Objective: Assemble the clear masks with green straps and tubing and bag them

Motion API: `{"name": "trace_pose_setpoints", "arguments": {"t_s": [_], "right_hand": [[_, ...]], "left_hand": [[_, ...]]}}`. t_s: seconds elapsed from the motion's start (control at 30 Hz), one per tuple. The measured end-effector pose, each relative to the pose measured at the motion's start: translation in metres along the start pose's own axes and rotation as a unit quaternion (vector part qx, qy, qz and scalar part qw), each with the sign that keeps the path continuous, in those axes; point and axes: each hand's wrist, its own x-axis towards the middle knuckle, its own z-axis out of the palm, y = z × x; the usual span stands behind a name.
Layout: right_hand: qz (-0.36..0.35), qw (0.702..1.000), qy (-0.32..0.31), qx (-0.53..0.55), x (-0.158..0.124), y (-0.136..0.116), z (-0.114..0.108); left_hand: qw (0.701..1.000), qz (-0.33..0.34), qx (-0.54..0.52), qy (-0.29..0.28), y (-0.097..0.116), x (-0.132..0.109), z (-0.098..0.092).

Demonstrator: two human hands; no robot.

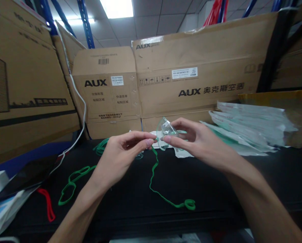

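My right hand (195, 143) holds a clear plastic mask (165, 133) by its edge, raised above the black table (217, 182). My left hand (125, 152) pinches a green elastic cord (154, 175) right at the mask's left side. The cord hangs down from the pinch and ends in a small coil (189, 204) on the table. Both hands are closed, fingertips almost touching each other.
More green cords (72, 184) and a red one (48, 206) lie at the left. A black phone (21, 179) rests on papers at far left, with a white cable (82, 111) behind it. Sealed plastic packets (249, 126) are piled at right. AUX cardboard boxes (191, 74) wall the back.
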Motion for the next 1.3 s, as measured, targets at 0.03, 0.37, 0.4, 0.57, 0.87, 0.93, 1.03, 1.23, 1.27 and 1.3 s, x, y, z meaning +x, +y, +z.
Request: {"name": "trace_pose_setpoints", "arguments": {"t_s": [0.03,0.37,0.4,0.57,0.87,0.93,1.03,1.23,1.27,1.3], "right_hand": [[-0.004,1.000,-0.001,0.002,0.000,0.000,0.000],[0.000,0.999,-0.033,0.031,-0.001,-0.001,0.002],[0.003,0.999,-0.039,0.032,-0.001,-0.002,0.001],[0.003,0.997,-0.078,0.016,0.000,-0.001,0.000],[-0.095,0.995,0.022,0.010,-0.001,-0.001,0.003],[-0.142,0.989,0.031,-0.011,-0.001,-0.001,0.004],[-0.185,0.979,0.035,-0.076,-0.001,-0.002,0.006],[-0.241,0.954,0.064,-0.166,0.000,-0.005,0.012],[-0.250,0.951,0.067,-0.169,-0.001,-0.005,0.014],[-0.258,0.948,0.070,-0.171,-0.001,-0.005,0.016]], "left_hand": [[1.000,0.000,-0.001,0.000,0.001,0.000,0.000],[0.999,0.001,-0.035,0.005,0.001,-0.001,0.005],[0.999,-0.002,-0.039,0.003,0.001,-0.001,0.005],[0.999,0.005,-0.028,-0.045,0.006,-0.005,0.003],[0.996,0.015,0.080,-0.048,0.009,-0.008,0.001],[0.995,0.017,0.092,-0.042,0.008,-0.008,0.003],[0.992,0.022,0.115,-0.043,0.007,-0.009,0.005],[0.986,0.037,0.157,-0.033,0.006,-0.010,0.007],[0.985,0.042,0.163,-0.028,0.007,-0.011,0.008],[0.984,0.050,0.171,-0.021,0.008,-0.011,0.009]]}}
